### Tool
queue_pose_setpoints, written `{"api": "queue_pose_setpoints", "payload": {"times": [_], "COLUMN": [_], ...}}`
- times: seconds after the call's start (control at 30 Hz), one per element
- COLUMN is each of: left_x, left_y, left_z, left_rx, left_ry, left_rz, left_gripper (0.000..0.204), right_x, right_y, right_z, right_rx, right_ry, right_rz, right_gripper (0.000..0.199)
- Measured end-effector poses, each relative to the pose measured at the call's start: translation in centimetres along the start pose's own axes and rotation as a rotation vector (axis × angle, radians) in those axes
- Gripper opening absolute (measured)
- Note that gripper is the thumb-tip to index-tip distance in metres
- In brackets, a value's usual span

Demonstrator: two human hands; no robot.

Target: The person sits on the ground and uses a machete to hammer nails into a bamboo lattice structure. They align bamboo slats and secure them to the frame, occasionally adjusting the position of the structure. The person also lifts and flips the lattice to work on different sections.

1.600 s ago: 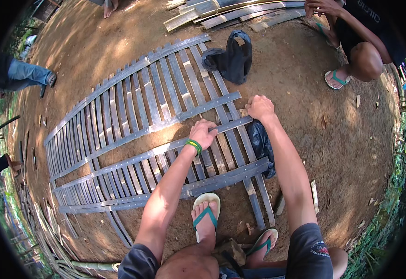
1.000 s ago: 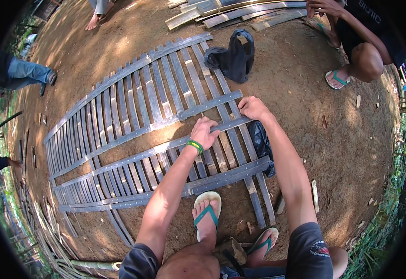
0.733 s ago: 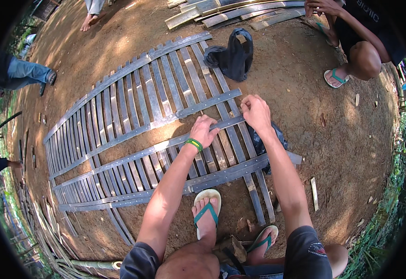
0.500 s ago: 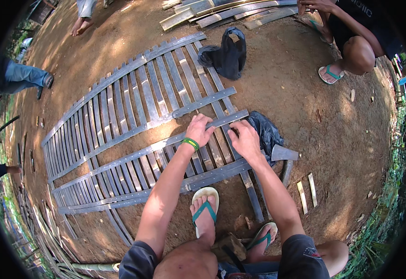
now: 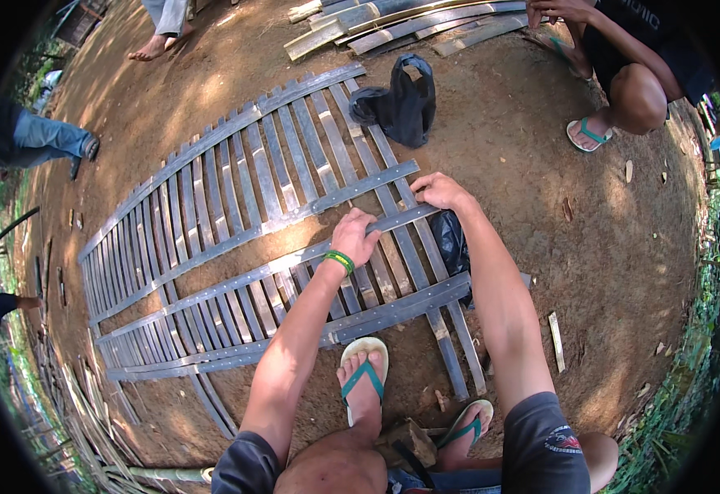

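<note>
Large lattice panel of grey split-bamboo slats (image 5: 236,239) lies flat on bare brown earth ground (image 5: 541,198); long slats run away from the person, crossed by several grey cross-strips; panel fans out toward the left of the view.

Left hand (image 5: 357,235) rests palm-down on the cross-strip (image 5: 393,221) near the panel's right end; fingers curled over the strip's edge, pressed on it; green band (image 5: 339,261) around that wrist.

Right hand (image 5: 440,190) sits on the same cross-strip, just right of the left hand, at the panel's outer slats; fingers bent and narrow, touching the strip; cannot tell whether they pinch anything small.

Black plastic bag (image 5: 451,243) lies on the ground under the right forearm, touching the panel's right edge; second dark bag (image 5: 401,103), crumpled, sits on the panel's far corner.

Person's left foot in a white sandal with green straps (image 5: 363,379) is planted at the panel's near edge; right sandal (image 5: 469,421) beside it, apart from the slats.

Loose pile of cut bamboo strips (image 5: 401,20) at the far side; another person crouches at upper right, green sandal (image 5: 588,134) on the earth.
</note>
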State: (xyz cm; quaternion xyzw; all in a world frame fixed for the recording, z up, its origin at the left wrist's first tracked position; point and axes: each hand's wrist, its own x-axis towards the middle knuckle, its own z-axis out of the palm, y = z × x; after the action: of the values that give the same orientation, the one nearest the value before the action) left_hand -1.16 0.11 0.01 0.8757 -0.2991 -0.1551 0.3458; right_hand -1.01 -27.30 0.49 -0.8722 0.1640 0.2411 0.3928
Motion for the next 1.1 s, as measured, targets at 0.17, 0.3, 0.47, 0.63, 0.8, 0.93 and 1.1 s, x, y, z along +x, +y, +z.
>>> {"api": "queue_pose_setpoints", "payload": {"times": [0.17,0.3,0.47,0.63,0.8,0.93,1.1], "left_x": [-0.1,-0.2,-0.4,-0.5,-0.4,-1.0,-0.7], "left_y": [0.4,0.0,0.2,0.5,0.8,1.1,1.3], "left_z": [-0.1,0.2,0.4,0.4,0.4,-0.4,0.2], "left_rx": [0.007,0.015,0.018,0.026,0.014,-0.012,-0.016], "left_ry": [0.018,0.047,0.063,0.087,0.081,0.068,0.059], "left_rz": [-0.002,0.029,0.021,0.009,0.008,-0.024,-0.028], "left_gripper": [0.027,0.027,0.026,0.026,0.027,0.027,0.028], "right_x": [-0.1,-0.7,-1.8,-2.8,-1.8,-1.6,-0.7], "right_y": [0.6,-0.6,-2.4,-3.3,-1.7,-4.5,-0.2], "right_z": [0.1,0.8,1.1,1.3,0.7,-0.2,0.4], "right_rx": [-0.068,-0.15,-0.262,-0.282,-0.412,-0.461,0.025], "right_ry": [-0.019,0.11,0.138,0.119,0.01,-0.191,0.061], "right_rz": [-0.016,0.088,0.187,0.157,-0.005,0.093,-0.042], "right_gripper": [0.035,0.03,0.031,0.035,0.038,0.039,0.036]}}
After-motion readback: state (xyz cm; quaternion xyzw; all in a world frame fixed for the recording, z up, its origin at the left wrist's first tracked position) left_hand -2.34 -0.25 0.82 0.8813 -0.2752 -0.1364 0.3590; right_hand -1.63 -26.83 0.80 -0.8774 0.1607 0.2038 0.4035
